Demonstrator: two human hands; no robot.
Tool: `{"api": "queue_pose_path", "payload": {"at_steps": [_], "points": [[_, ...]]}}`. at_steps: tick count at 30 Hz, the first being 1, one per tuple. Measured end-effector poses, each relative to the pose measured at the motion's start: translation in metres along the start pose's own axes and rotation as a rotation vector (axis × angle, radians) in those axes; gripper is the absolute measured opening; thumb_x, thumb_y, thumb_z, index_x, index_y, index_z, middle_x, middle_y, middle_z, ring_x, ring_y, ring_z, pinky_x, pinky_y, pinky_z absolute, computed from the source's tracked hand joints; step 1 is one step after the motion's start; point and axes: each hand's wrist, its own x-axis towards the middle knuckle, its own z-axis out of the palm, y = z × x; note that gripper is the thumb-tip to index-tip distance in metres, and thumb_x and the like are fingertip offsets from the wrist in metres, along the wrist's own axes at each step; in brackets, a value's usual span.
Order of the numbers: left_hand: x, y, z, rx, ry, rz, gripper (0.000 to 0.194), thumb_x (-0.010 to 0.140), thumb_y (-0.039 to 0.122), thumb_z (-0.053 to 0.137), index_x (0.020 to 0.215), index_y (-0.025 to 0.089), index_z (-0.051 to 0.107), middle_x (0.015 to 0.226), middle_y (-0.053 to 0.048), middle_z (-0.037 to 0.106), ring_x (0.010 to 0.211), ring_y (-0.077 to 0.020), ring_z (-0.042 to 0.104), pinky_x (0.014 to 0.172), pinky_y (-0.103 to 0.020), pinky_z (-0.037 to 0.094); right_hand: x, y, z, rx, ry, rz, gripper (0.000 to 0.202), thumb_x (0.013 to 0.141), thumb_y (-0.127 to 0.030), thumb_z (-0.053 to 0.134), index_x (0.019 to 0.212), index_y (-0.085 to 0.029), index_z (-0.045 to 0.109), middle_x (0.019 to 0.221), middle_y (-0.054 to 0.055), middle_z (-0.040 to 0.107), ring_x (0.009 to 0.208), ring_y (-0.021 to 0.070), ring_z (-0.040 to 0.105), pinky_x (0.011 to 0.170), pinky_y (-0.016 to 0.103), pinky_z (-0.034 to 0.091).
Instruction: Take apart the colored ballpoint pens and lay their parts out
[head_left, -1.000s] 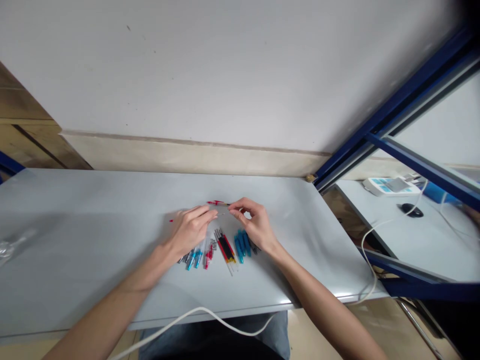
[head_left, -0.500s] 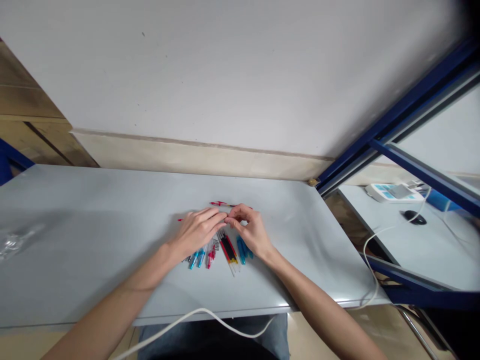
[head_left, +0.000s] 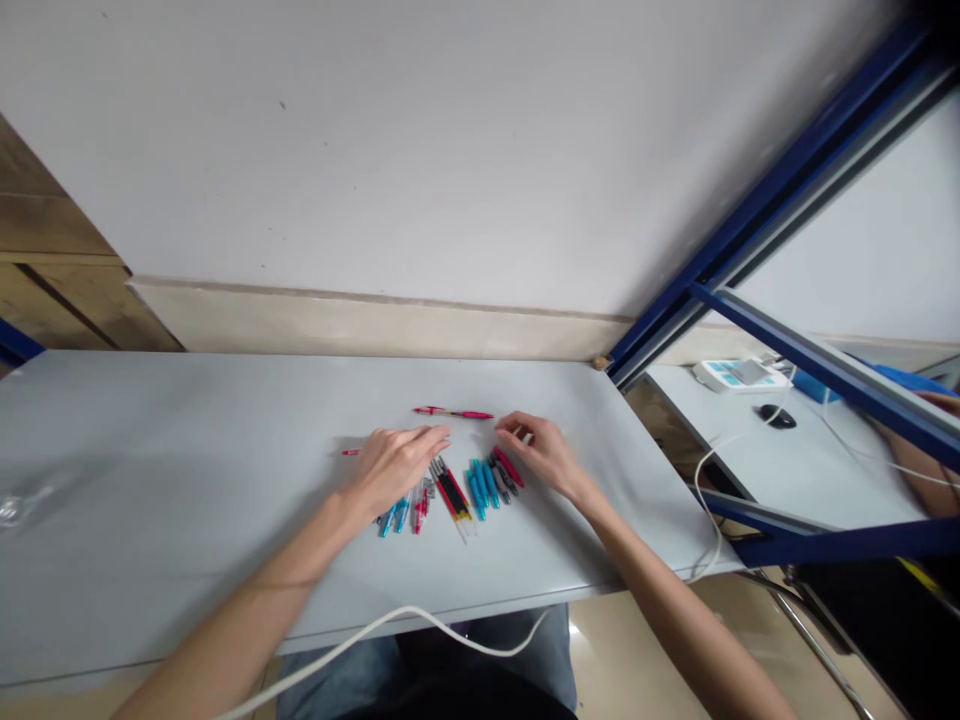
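Note:
My left hand (head_left: 399, 465) is closed, fingers pressed together and pointing right, low over the table; whatever they hold is hidden. A small red piece (head_left: 350, 452) shows past its left side; whether it is held or lying there I cannot tell. My right hand (head_left: 541, 452) is apart from it, fingers curled and thumb near the index finger, with nothing clear between them. Beyond the hands lies a red pen (head_left: 454, 412). Between and below them are pen refills (head_left: 451, 490), blue pen barrels (head_left: 480, 485), a red barrel (head_left: 508, 467) and clear-and-coloured pen parts (head_left: 422, 505).
A clear plastic item (head_left: 15, 510) lies at the table's left. A white cable (head_left: 405, 610) crosses the near edge. To the right, behind a blue frame (head_left: 660, 320), another table bears a white device (head_left: 739, 375) and a black mouse (head_left: 777, 416). Part of another person's arm shows there.
My hands, together before, have come apart: the right has moved to the right, uncovering the red pen's end and more barrels. The left stays over the pen parts. The view has shifted slightly.

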Motion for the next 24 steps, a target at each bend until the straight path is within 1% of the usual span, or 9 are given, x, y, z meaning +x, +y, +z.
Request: {"api": "queue_pose_path", "payload": {"at_steps": [2, 5, 7, 10, 12, 14, 17, 21, 24], "points": [[-0.001, -0.001, 0.000, 0.010, -0.014, 0.003, 0.023, 0.106, 0.025, 0.046, 0.106, 0.021, 0.069, 0.091, -0.004, 0.076, 0.071, -0.0150, 0.070, 0.062, -0.025, 0.044, -0.015, 0.008, -0.004, -0.135, 0.016, 0.054, 0.024, 0.093, -0.041, 0.065, 0.090, -0.017, 0.067, 0.075, 0.002, 0.065, 0.065, 0.0155, 0.053, 0.063, 0.029, 0.042], [0.000, 0.001, 0.000, -0.008, -0.024, 0.025, 0.024, 0.106, 0.022, 0.043, 0.101, 0.019, 0.067, 0.091, -0.004, 0.074, 0.071, -0.0142, 0.069, 0.062, -0.026, 0.045, -0.031, 0.011, -0.001, -0.262, -0.007, 0.033, 0.024, 0.095, -0.036, 0.062, 0.080, -0.018, 0.063, 0.080, 0.004, 0.065, 0.069, 0.0164, 0.055, 0.066, 0.030, 0.043], [0.001, 0.003, 0.000, -0.025, -0.022, 0.032, 0.026, 0.107, 0.023, 0.041, 0.096, 0.018, 0.064, 0.086, -0.003, 0.071, 0.066, -0.0133, 0.065, 0.059, -0.026, 0.044, -0.031, 0.009, 0.001, -0.298, -0.014, -0.006, 0.023, 0.096, -0.033, 0.059, 0.079, -0.017, 0.064, 0.084, 0.006, 0.066, 0.072, 0.0173, 0.057, 0.068, 0.031, 0.043], [0.003, 0.004, -0.003, -0.051, -0.012, 0.015, 0.028, 0.108, 0.025, 0.040, 0.090, 0.018, 0.060, 0.078, -0.001, 0.066, 0.058, -0.0116, 0.058, 0.055, -0.027, 0.042, -0.014, 0.000, -0.002, -0.276, 0.008, -0.040, 0.023, 0.097, -0.034, 0.059, 0.085, -0.017, 0.067, 0.083, 0.006, 0.069, 0.073, 0.0183, 0.059, 0.070, 0.032, 0.043], [0.003, 0.002, -0.004, -0.071, -0.006, -0.001, 0.027, 0.108, 0.024, 0.040, 0.089, 0.018, 0.058, 0.074, 0.000, 0.063, 0.056, -0.0111, 0.055, 0.054, -0.027, 0.040, 0.004, -0.008, -0.005, -0.198, 0.025, -0.078, 0.023, 0.098, -0.037, 0.059, 0.090, -0.018, 0.069, 0.082, 0.004, 0.070, 0.071, 0.0178, 0.060, 0.069, 0.031, 0.042], [0.003, -0.001, -0.004, -0.081, -0.001, -0.016, 0.024, 0.107, 0.023, 0.041, 0.089, 0.019, 0.056, 0.072, 0.001, 0.060, 0.055, -0.0110, 0.053, 0.053, -0.027, 0.039, 0.022, -0.014, -0.002, -0.085, 0.002, -0.149, 0.024, 0.098, -0.038, 0.059, 0.093, -0.019, 0.071, 0.083, 0.003, 0.071, 0.073, 0.0172, 0.060, 0.068, 0.030, 0.042], [0.003, -0.008, -0.003, -0.081, -0.002, -0.023, 0.023, 0.107, 0.023, 0.041, 0.088, 0.020, 0.055, 0.074, 0.001, 0.060, 0.057, -0.0114, 0.054, 0.055, -0.027, 0.038, 0.041, -0.017, 0.012, 0.093, -0.010, -0.250, 0.024, 0.097, -0.039, 0.061, 0.094, -0.019, 0.074, 0.090, 0.004, 0.072, 0.082, 0.0175, 0.062, 0.075, 0.030, 0.044], [0.003, -0.013, -0.001, -0.071, -0.029, -0.046, 0.023, 0.107, 0.022, 0.041, 0.090, 0.021, 0.056, 0.077, 0.000, 0.062, 0.060, -0.0126, 0.057, 0.058, -0.027, 0.039, 0.046, -0.009, 0.035, 0.316, 0.031, -0.188, 0.029, 0.095, -0.044, 0.063, 0.091, -0.018, 0.076, 0.088, 0.005, 0.073, 0.082, 0.0179, 0.063, 0.076, 0.030, 0.046], [0.004, -0.015, 0.000, -0.058, -0.039, -0.048, 0.024, 0.107, 0.024, 0.041, 0.090, 0.021, 0.057, 0.077, 0.000, 0.063, 0.061, -0.0138, 0.059, 0.057, -0.027, 0.038, 0.042, -0.003, 0.042, 0.439, 0.068, -0.094, 0.030, 0.091, -0.046, 0.067, 0.092, -0.018, 0.076, 0.089, 0.006, 0.074, 0.085, 0.0192, 0.064, 0.080, 0.031, 0.047]]}}
